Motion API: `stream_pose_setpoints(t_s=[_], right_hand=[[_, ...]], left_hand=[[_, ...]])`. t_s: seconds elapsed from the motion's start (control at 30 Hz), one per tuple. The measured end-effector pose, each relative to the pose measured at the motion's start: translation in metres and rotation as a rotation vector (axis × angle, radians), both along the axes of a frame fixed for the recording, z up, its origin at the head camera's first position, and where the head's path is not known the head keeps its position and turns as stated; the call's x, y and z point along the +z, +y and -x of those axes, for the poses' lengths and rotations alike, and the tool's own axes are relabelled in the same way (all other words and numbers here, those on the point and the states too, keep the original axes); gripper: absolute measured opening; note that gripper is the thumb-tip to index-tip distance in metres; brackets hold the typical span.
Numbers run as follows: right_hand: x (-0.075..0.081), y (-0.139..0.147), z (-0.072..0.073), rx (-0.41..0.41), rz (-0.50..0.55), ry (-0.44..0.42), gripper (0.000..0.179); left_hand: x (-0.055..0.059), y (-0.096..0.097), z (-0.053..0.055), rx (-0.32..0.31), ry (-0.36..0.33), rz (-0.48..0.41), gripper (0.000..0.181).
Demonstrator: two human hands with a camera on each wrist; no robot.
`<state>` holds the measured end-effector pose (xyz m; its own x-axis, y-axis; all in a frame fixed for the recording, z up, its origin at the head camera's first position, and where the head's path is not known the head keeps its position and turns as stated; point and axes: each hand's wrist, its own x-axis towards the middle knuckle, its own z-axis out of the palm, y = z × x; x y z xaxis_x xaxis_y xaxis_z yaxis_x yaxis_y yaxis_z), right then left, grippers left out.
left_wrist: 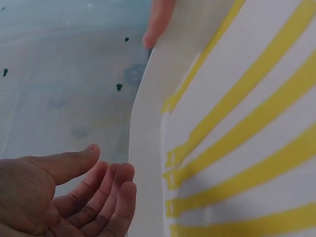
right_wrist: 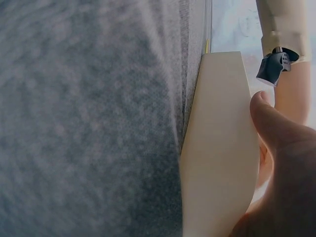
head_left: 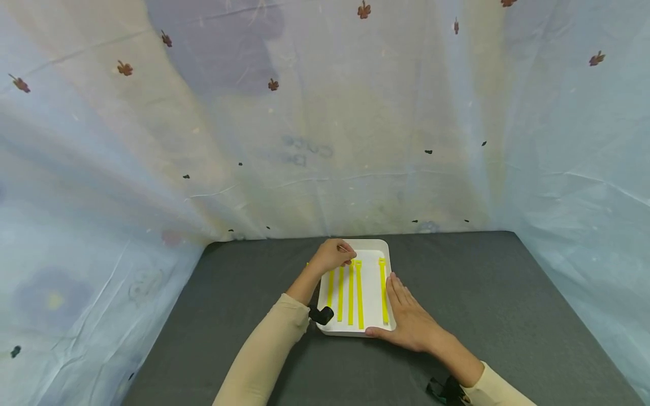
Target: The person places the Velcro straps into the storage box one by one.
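A white rectangular tray [head_left: 376,245] holds several flat yellow straps with slotted heads. One strap [head_left: 383,290] lies apart along the right side; the others, such as this strap [head_left: 360,299], run side by side at the left and middle. Over the tray's far left part is my left hand [head_left: 332,256]. Its fingers are loosely bent in the left wrist view, the thumb [left_wrist: 74,165] apart from them, with nothing between. My right hand [head_left: 413,326] rests against the tray's right side with straight fingers, its thumb [right_wrist: 269,111] at the near rim.
The tray stands on a dark grey cloth-covered table [head_left: 472,293]. A small yellow tip [head_left: 307,264] shows beside my left wrist, left of the tray. A patterned pale curtain [head_left: 355,141] hangs behind and at both sides. Dark wrist cameras [head_left: 321,315] sit on both wrists.
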<state>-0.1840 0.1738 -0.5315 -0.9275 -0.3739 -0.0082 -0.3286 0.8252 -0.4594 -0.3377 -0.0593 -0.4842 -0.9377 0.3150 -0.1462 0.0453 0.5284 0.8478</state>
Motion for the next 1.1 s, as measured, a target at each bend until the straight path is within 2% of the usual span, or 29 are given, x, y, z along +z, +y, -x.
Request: stream_pose_setpoints(t_s=[0.3, 0.53, 0.8, 1.1], right_hand=[[0.000, -0.001, -0.001, 0.002, 0.017, 0.015, 0.137], [0.002, -0.001, -0.001, -0.002, 0.022, 0.006, 0.137], [0.003, 0.000, -0.003, -0.001, 0.032, 0.003, 0.137], [0.000, -0.001, -0.002, 0.002, 0.033, 0.010, 0.136]], left_hand=[[0.002, -0.031, -0.001, 0.028, 0.002, -0.027, 0.024], [0.001, -0.051, -0.005, 0.075, 0.022, -0.028, 0.025], [-0.006, -0.074, -0.009, 0.141, 0.022, -0.018, 0.023], [-0.019, -0.095, -0.010, 0.187, 0.056, 0.057, 0.019]])
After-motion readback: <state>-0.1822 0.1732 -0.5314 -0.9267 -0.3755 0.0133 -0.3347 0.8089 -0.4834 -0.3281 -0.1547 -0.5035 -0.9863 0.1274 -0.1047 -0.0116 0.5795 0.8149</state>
